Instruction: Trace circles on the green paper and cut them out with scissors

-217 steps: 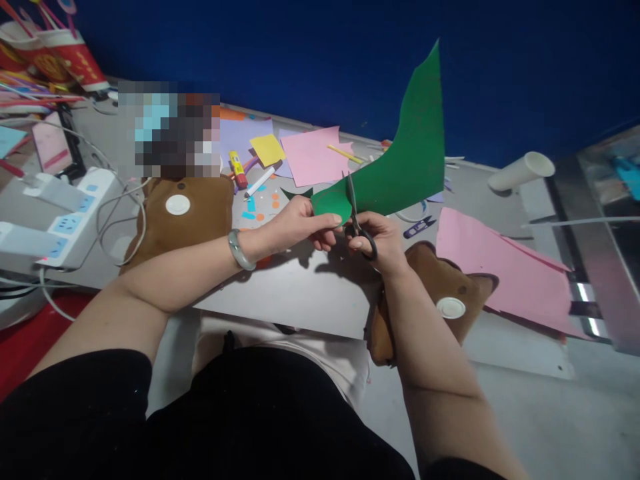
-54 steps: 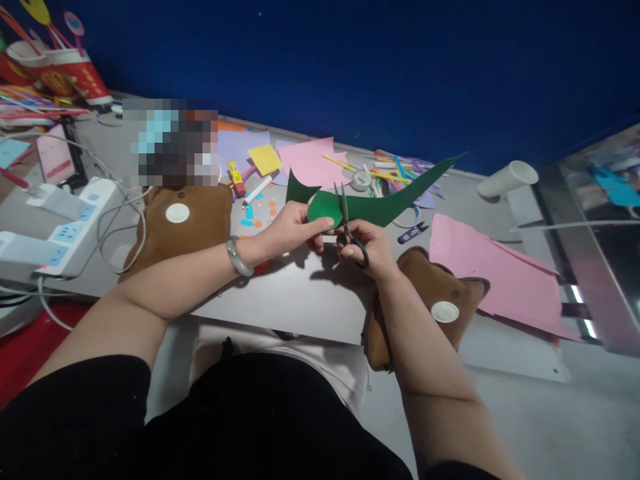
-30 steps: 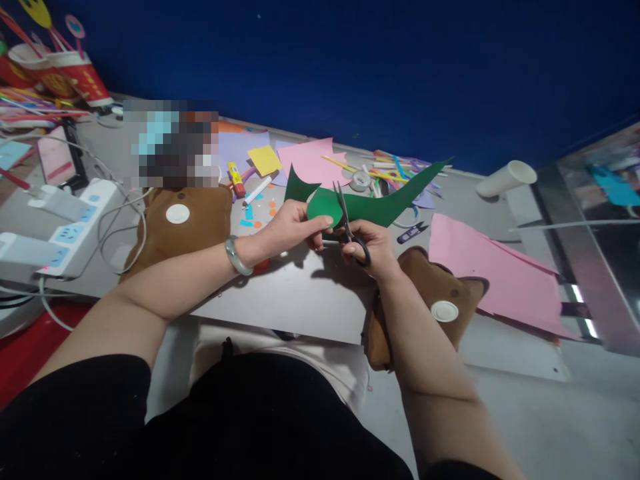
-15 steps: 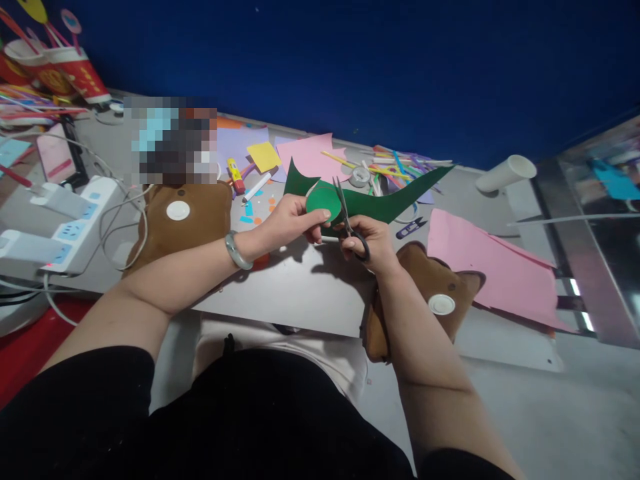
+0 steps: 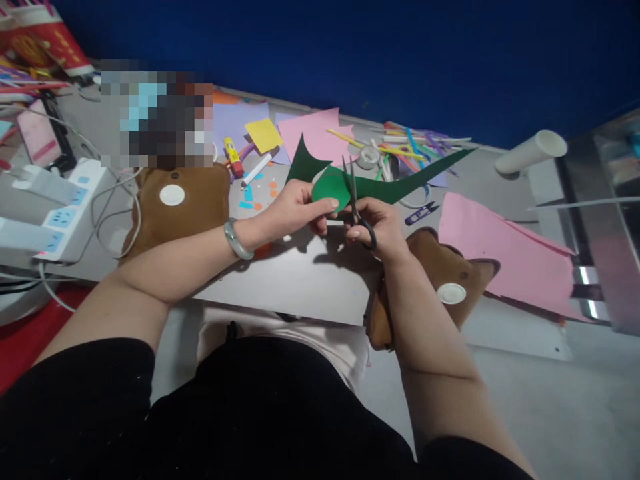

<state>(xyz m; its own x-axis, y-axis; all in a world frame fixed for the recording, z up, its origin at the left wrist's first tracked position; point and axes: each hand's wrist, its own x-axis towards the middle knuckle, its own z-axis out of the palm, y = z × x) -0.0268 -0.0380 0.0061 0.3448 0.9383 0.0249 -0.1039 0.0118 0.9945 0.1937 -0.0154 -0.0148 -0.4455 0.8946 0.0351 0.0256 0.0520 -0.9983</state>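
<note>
My left hand point(image 5: 305, 208), with a bracelet on its wrist, pinches a piece of green paper point(image 5: 331, 189) whose near part has a rounded edge. A darker green stretch of paper point(image 5: 395, 190) reaches out behind both hands to a point at the right. In my right hand point(image 5: 375, 223) are dark-handled scissors point(image 5: 353, 193), their blades pointing away from me at the right edge of the rounded part. The blades look slightly apart. Both hands are over the near middle of the grey table point(image 5: 290, 287).
Brown cushion-like bags point(image 5: 200, 203) lie at both sides. Behind are a glue stick point(image 5: 233, 157), a white marker point(image 5: 257, 171), coloured paper and sticks. Small snips point(image 5: 421, 213), pink sheets point(image 5: 505, 253) and a white tube point(image 5: 533, 153) are right; a power strip point(image 5: 75, 207) is left.
The view has shifted, so the table items sit higher in the picture. Both hands still hold the paper and scissors, with the blades at the rounded part's right edge.
</note>
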